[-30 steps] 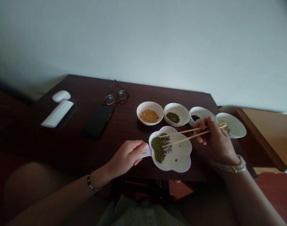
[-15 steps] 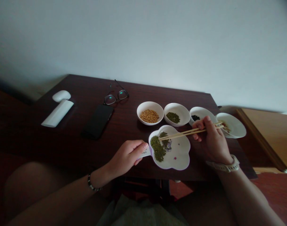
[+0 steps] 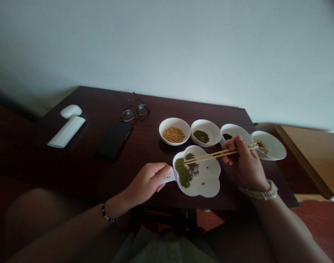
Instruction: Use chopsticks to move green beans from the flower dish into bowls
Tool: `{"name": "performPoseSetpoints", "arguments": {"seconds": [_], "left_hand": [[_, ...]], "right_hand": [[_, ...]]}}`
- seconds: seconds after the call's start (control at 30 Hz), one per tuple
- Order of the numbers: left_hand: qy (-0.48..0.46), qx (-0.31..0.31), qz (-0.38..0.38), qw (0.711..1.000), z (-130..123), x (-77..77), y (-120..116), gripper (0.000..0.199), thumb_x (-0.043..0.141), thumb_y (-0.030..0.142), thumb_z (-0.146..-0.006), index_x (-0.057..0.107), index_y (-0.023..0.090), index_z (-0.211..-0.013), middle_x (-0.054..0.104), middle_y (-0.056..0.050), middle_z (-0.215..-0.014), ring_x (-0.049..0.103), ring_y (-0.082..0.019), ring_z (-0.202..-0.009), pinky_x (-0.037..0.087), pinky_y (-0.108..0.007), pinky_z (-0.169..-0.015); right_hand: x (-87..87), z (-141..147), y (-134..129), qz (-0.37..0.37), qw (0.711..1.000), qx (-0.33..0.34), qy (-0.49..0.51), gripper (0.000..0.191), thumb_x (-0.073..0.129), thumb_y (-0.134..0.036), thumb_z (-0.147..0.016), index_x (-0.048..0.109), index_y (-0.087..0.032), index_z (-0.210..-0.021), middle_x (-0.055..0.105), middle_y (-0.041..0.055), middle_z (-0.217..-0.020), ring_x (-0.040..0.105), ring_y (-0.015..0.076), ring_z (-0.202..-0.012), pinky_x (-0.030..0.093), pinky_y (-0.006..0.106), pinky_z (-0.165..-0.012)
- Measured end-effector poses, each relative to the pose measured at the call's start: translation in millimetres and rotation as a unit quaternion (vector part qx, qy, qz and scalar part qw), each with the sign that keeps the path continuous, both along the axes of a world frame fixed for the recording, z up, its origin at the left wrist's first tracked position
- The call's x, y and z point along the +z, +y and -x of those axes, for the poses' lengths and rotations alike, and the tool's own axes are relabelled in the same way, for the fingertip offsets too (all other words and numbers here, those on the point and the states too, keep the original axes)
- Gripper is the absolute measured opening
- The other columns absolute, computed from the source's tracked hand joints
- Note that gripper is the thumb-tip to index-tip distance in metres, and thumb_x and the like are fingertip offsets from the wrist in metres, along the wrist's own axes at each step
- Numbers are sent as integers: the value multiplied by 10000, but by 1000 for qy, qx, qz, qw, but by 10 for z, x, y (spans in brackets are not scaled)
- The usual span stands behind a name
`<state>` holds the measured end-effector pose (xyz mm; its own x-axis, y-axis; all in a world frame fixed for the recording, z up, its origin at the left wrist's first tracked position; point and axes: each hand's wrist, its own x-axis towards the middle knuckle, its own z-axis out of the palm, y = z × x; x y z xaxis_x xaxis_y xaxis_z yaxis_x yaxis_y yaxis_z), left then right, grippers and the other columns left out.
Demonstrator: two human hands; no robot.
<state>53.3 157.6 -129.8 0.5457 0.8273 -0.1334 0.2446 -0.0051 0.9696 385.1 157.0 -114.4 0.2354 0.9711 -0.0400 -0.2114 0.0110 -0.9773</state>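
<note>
- Wrapping closed fingers of left hand (image 3: 147,184) around handle (image 3: 169,177) of dish (image 3: 206,182)
- Pinching chopsticks (image 3: 213,156) in right hand (image 3: 246,160), tips reaching over mung beans (image 3: 183,172) inside dish
- Standing beyond dish: 4 bowls (image 3: 207,126)

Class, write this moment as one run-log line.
left hand: holds flower-shaped plate | right hand: chopsticks over mung beans | beyond: soybean bowl

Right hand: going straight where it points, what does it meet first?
Probably the small green mung beans in the white flower-shaped dish, via the tips of the light wooden chopsticks in the right hand. Height above the beans is unclear; the tips may already touch.
</note>
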Motion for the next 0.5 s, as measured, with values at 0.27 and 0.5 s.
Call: {"name": "performPoseSetpoints", "arguments": {"seconds": [0.27, 0.5], "left_hand": [[-9, 0, 5, 1000, -1, 4, -4, 513, 502, 449, -1203, 535, 236, -737, 527, 54, -580, 471, -126, -532, 361, -289, -580], [-6, 2, 4, 1000, -21, 5, 7, 510, 503, 444, -1203, 536, 234, -740, 529, 55, -578, 479, -124, -535, 363, -285, -583]], "right_hand": [[-1, -27, 11, -22, 1000, -9, 17, 521, 802, -628, -1084, 611, -235, -801, 566, -10, -767, 508, 104, -541, 451, 252, -478], [-11, 23, 7, -8, 999, 28, 23, 505, 790, -635, -1091, 633, -239, -819, 583, 0, -748, 513, 122, -554, 466, 255, -497]]}}
